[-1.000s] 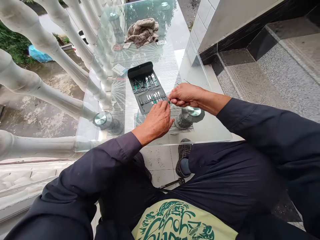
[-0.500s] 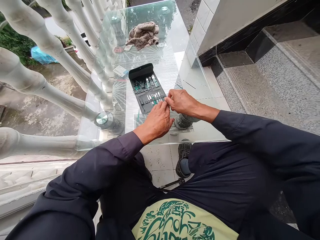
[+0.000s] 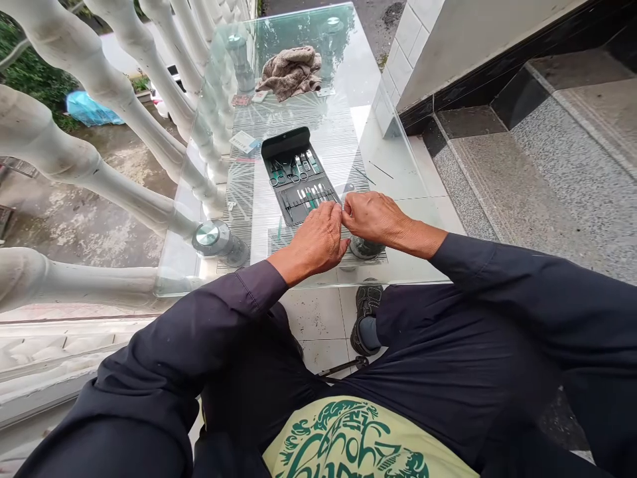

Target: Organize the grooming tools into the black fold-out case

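An open dark manicure case (image 3: 300, 214) lies on the glass table, its flap folded back. Its upper half holds small scissors (image 3: 297, 174) and nail clippers (image 3: 311, 159); a row of slim tools (image 3: 313, 194) with metal and green parts sits in the lower half. My left hand (image 3: 321, 236) is palm down over the case's near right corner, fingers pressed together and bent. Right beside it, my right hand (image 3: 373, 216) is closed in a pinch, its fingertips meeting the left ones. Whatever the fingertips hold is hidden.
A crumpled brown cloth (image 3: 291, 72) lies toward the far end of the glass table (image 3: 418, 265). A white and blue card (image 3: 243, 141) is left of the case; thin dark sticks (image 3: 381, 170) are on the right. White balusters (image 3: 99, 159) line the left, stone steps (image 3: 497, 159) the right.
My right hand has shifted slightly toward me and to the right, off the case's corner. The left hand stays almost in place. The whole view has moved a little.
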The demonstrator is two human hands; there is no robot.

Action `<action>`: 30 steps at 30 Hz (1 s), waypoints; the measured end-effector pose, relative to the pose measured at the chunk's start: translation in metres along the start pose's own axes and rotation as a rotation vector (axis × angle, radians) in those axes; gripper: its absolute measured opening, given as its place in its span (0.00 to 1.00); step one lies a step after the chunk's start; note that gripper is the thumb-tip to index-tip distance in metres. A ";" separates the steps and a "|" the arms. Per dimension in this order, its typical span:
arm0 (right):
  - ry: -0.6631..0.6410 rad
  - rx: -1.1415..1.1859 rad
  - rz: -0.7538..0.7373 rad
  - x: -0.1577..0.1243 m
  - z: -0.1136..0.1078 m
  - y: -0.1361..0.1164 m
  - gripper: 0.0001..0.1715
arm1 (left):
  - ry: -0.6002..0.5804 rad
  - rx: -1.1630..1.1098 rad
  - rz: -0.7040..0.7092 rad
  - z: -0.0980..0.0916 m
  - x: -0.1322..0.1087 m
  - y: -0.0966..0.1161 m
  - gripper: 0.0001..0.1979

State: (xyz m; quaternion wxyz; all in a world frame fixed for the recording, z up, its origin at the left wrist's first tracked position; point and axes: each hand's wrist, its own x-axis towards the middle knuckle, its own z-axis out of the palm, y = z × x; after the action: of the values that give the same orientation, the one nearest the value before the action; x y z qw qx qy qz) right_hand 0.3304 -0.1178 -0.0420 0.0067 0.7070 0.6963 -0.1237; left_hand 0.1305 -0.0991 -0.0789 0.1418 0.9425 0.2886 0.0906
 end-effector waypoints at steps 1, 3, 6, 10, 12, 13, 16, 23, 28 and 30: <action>0.000 0.002 -0.005 0.001 0.001 0.000 0.16 | -0.010 0.005 -0.003 -0.001 0.000 0.001 0.28; 0.006 0.028 -0.020 0.003 0.002 0.001 0.17 | -0.022 0.011 -0.003 -0.002 0.000 0.002 0.29; 0.018 0.078 -0.042 0.008 0.004 0.003 0.17 | -0.022 0.006 0.002 -0.003 0.000 0.001 0.30; 0.052 0.153 -0.028 0.013 0.003 0.004 0.13 | -0.028 -0.001 -0.004 -0.002 -0.001 0.001 0.33; 0.070 0.231 -0.005 0.015 -0.002 0.004 0.10 | -0.028 -0.005 -0.014 -0.001 -0.001 0.001 0.35; 0.058 0.291 0.015 0.016 -0.006 0.003 0.13 | -0.027 -0.007 -0.019 -0.001 -0.001 0.001 0.37; -0.049 0.503 0.090 0.017 -0.018 -0.002 0.25 | -0.021 -0.010 -0.027 0.002 -0.001 0.000 0.41; -0.069 0.522 0.087 0.031 -0.029 0.012 0.27 | -0.028 -0.029 -0.035 0.003 -0.001 -0.003 0.43; 0.373 0.209 0.135 0.054 -0.031 0.074 0.09 | -0.041 -0.063 -0.029 -0.003 -0.002 -0.007 0.45; 0.326 0.163 0.132 0.062 -0.028 0.089 0.04 | -0.007 -0.079 -0.029 -0.012 -0.001 -0.012 0.45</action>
State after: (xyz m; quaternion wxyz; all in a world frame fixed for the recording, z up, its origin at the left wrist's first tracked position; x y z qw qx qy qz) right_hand 0.4232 -0.0541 -0.0408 -0.1554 0.7599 0.6281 -0.0628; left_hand 0.1206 -0.0876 -0.0719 0.1812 0.9323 0.2979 0.0965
